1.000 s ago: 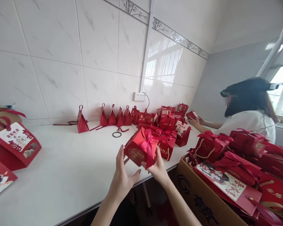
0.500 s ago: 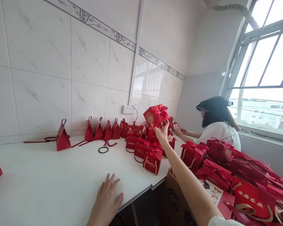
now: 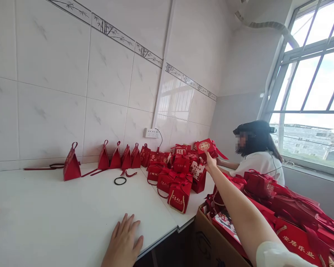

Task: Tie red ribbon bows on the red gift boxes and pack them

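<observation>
A red gift box (image 3: pixel 204 145) with a round gold emblem and a red ribbon is in my right hand (image 3: pixel 210 162), raised above the far right end of the table, its fingers partly hidden. My left hand (image 3: pixel 124 239) lies flat on the white table (image 3: pixel 72 207) near its front edge, fingers spread, holding nothing. Between the two hands, several red gift boxes (image 3: pixel 179 195) with gold lettering, ribbons and rope handles stand in a cluster. A black ring-shaped band (image 3: pixel 120 180) lies beyond my left hand.
Triangular red boxes (image 3: pixel 103 159) stand in a row by the tiled wall, one apart at left (image 3: pixel 72 165). At right, a cardboard carton (image 3: pixel 204 237) is heaped with red gift boxes. Beyond it sits a co-worker (image 3: pixel 256 157) near the window. A power socket (image 3: pixel 151 132) is on the wall.
My right hand has carried the red gift box rightward and lower, turning it so the gold emblem faces me. My left hand stays flat on the table. The view has shifted slightly.
</observation>
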Demonstrator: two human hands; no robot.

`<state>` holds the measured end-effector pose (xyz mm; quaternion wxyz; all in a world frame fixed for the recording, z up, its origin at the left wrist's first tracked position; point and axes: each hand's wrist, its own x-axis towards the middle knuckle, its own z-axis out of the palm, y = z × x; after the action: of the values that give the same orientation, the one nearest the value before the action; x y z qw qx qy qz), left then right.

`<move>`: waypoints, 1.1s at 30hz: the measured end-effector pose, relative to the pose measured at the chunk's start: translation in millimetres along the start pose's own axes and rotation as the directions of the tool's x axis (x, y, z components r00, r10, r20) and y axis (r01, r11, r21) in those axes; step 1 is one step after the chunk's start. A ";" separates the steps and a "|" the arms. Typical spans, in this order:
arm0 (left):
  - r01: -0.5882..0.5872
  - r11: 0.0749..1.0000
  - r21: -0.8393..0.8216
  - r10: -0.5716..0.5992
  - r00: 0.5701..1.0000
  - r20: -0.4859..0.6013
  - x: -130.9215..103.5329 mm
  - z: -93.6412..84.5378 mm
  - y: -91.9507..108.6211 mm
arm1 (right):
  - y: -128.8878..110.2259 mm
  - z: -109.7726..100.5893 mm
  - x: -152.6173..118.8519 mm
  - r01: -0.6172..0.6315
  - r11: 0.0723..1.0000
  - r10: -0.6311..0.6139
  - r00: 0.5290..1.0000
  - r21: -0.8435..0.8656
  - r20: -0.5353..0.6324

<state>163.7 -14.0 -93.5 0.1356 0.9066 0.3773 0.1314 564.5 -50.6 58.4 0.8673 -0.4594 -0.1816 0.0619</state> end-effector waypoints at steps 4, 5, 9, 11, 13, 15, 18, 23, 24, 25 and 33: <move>0.001 1.000 0.017 -0.001 1.000 0.015 -0.6 -2.1 1.9 | 3.4 -13.9 1.4 -0.147 0.988 0.148 0.989 0.053 -0.018; 0.000 1.000 0.017 0.000 1.000 0.014 -0.8 -2.8 2.4 | 3.7 -15.5 0.5 -0.169 0.983 0.169 0.986 0.069 0.001; -0.005 1.000 0.020 0.005 1.000 0.004 -0.6 -2.9 2.5 | 1.3 -15.3 -6.2 -0.206 0.969 0.187 0.973 0.138 0.138; -0.009 1.000 0.021 0.010 1.000 -0.013 0.5 -0.8 0.7 | -1.1 -12.9 -11.3 -0.209 0.962 0.169 0.962 0.177 0.215; -0.014 0.999 0.029 0.014 1.000 -0.021 2.2 2.1 -1.7 | -2.5 -10.6 -17.9 -0.203 0.954 0.139 0.952 0.221 0.273; -0.017 0.999 0.040 0.018 1.000 -0.013 4.0 4.5 -3.9 | -1.8 -9.0 -25.1 -0.190 0.945 0.103 0.946 0.266 0.307; -0.023 0.998 0.058 0.024 1.000 -0.010 5.8 6.2 -5.7 | 2.4 -9.0 -34.2 -0.167 0.931 0.055 0.943 0.324 0.327; -0.036 0.997 0.074 0.037 0.999 -0.011 7.6 9.0 -8.2 | 8.1 -14.5 -37.3 -0.120 0.904 -0.014 0.951 0.410 0.310; -0.036 0.998 0.059 0.037 0.999 -0.020 8.0 10.0 -8.9 | 8.4 -15.7 -36.7 -0.116 0.900 -0.022 0.951 0.421 0.307; -0.035 0.999 0.042 0.036 0.999 -0.032 8.3 10.9 -9.7 | 8.5 -16.9 -36.2 -0.114 0.897 -0.025 0.951 0.427 0.308; -0.028 0.999 0.043 0.030 0.998 -0.052 7.7 10.6 -8.9 | 4.3 -18.0 -41.6 -0.101 0.930 -0.031 0.936 0.353 0.350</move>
<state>166.8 -3.9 -105.3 0.1045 0.9109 0.3702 0.1493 532.9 -73.5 34.9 0.8901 -0.2749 -0.3096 0.1906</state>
